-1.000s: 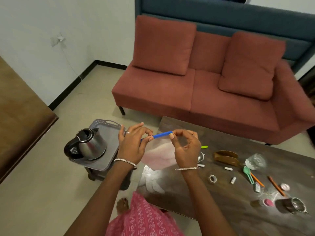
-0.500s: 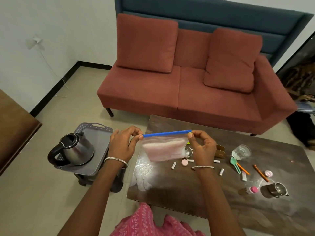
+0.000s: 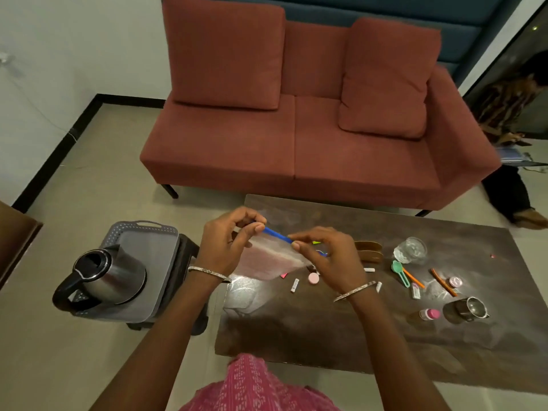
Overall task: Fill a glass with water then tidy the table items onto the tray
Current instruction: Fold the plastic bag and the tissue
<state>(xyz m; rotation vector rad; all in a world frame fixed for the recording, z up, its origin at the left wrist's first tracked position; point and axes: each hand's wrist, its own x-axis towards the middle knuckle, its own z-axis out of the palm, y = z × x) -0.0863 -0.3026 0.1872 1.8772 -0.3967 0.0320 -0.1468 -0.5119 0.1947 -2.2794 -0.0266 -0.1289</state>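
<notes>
Left hand (image 3: 225, 244) and right hand (image 3: 329, 256) pinch the blue-zipped clear plastic bag (image 3: 267, 259); at nine o'clock, grey tray (image 3: 142, 229) carries steel kettle (image 3: 103, 274).

The steel kettle (image 3: 109, 280) stands on the grey plastic tray (image 3: 142, 225) left of the dark wooden table (image 3: 326, 327), which bears the clear glass tumbler (image 3: 410, 250); the red sofa (image 3: 296, 143) lies behind.

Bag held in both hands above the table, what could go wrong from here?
1. The bag, pinched by the left hand and right hand, hangs low over the pink cap; lowering it may sweep small pieces away.
2. The glass stands off to the right of the right hand; a wide reach might tip it.
3. The kettle fills much of the tray, so space for items looks tight.
</notes>
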